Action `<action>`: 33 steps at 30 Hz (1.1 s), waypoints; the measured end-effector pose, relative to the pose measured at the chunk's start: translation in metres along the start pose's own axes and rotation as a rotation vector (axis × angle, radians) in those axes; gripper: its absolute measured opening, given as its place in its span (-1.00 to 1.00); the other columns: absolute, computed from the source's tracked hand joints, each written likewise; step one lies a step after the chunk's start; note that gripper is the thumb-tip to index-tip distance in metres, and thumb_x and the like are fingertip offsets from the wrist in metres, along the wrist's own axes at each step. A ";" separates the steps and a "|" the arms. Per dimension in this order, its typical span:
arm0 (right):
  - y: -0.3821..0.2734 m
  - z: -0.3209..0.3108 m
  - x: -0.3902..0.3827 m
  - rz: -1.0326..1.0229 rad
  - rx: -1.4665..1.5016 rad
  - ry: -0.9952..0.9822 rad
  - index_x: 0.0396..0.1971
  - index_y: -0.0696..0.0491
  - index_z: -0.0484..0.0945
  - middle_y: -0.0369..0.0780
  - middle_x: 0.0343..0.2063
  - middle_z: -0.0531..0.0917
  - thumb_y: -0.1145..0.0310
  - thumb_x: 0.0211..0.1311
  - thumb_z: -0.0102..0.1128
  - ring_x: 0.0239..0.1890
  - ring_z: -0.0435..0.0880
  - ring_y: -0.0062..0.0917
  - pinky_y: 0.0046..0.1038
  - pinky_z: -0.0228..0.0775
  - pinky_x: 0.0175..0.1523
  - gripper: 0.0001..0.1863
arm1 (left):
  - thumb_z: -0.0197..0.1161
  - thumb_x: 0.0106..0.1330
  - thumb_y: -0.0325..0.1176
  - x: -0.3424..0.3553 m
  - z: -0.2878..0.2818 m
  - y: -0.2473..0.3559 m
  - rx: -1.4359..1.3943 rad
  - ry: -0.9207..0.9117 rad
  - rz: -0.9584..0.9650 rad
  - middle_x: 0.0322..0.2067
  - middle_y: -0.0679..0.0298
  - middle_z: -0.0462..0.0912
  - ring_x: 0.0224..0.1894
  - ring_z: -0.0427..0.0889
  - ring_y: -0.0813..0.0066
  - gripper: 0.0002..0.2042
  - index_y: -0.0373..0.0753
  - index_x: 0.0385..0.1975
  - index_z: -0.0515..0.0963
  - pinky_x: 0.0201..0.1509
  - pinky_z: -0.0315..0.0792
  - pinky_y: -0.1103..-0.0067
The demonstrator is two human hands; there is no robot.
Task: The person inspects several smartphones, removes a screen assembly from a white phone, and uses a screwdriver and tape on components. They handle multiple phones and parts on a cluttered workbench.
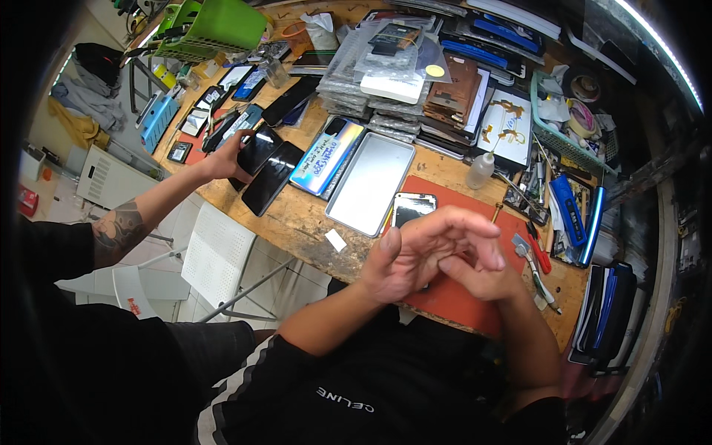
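My left hand (410, 254) is raised over an orange-red work mat (475, 311), palm turned up, thumb standing away from the curved fingers. My right hand (487, 279) comes in against it from the right with its thumb stretched toward the left palm. The hands overlap, so some right fingers are hidden; nothing shows in either. Just beyond them on the mat lies a phone (414, 208) with a white edge and dark screen, partly covered by my left hand. A shallow metal tray (371, 182) stands left of it, beside a phone back cover (326, 157) with handwriting on it.
At left, another person's hand (226, 159) touches a dark phone (259, 148); a second dark phone (273, 179) lies beside it. Bubble-wrapped packs (345, 81) pile up at the back. A dropper bottle (480, 170), red-handled pliers (539, 248) and a teal basket (571, 122) stand right.
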State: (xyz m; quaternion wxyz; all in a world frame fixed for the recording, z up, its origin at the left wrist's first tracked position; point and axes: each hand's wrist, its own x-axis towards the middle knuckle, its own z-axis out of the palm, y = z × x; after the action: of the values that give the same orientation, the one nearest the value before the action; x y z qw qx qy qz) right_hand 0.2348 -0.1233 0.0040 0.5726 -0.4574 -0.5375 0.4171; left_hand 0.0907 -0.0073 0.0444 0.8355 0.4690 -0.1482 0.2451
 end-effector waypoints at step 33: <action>0.010 -0.026 0.026 0.062 0.438 0.091 0.02 0.11 0.58 -0.37 -0.16 0.65 0.12 -0.03 0.77 -0.12 0.61 -0.75 -0.62 0.49 -0.01 -0.31 | 0.32 0.31 -0.75 0.025 0.023 0.022 0.843 -0.097 -0.066 -0.21 0.14 0.71 -0.07 0.72 0.43 -0.55 -0.38 0.18 0.45 0.15 0.58 0.48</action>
State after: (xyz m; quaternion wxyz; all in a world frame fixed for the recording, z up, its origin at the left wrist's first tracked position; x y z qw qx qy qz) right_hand 0.2629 -0.0980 -0.0003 0.6690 -0.3568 -0.3933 0.5200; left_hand 0.0994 -0.0109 0.0840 0.5700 0.7852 -0.0589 0.2349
